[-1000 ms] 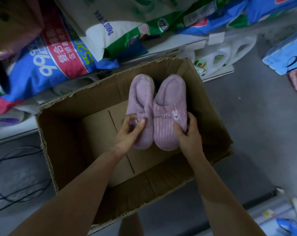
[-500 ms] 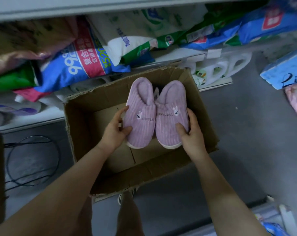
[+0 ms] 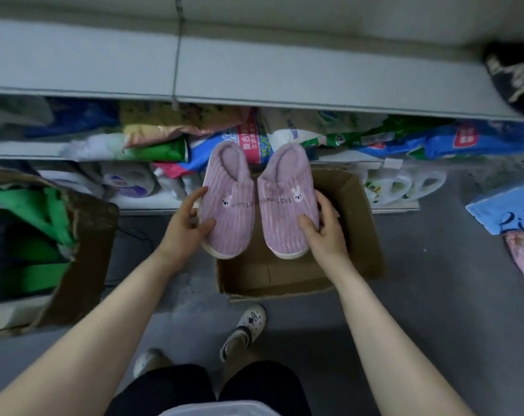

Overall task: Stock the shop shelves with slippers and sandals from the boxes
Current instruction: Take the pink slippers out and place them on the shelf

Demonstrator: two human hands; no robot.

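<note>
- the pair of purple slippers [image 3: 229, 211] is held above the cardboard box [image 3: 362, 235]; a second ago it sat inside.
- the left hand [image 3: 184, 232] and right hand [image 3: 325, 235] each pinch one slipper's toe, thumb on top.
- the grey shelf [image 3: 284, 70] above seems the next stop.

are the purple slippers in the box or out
Out: the left hand and right hand hold the purple corduroy slippers above the open brown cardboard box, one reaching past its rim.
</note>
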